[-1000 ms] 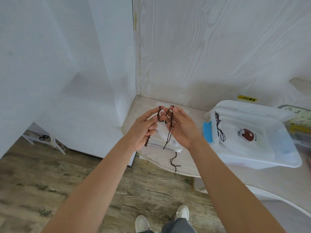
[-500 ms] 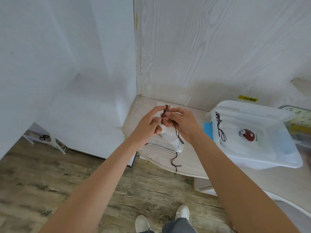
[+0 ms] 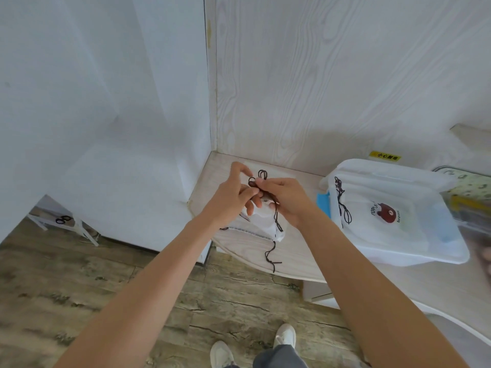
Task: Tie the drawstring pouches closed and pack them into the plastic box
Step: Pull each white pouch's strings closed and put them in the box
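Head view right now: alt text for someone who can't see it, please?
Both hands, left hand and right hand, pinch the dark drawstring of a white pouch above the pale wooden tabletop. To the right, a clear plastic box holds a bear-print pouch.

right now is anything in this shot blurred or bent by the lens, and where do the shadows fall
Head view: wide-angle bending curves the table edge and splays the forearms outward; the right rim past the plastic box is smeared, while the left hand, right hand and dark drawstring stay fairly sharp; soft daylight, with a faint shadow on the wood-grain wall above the box and no harsh glare.
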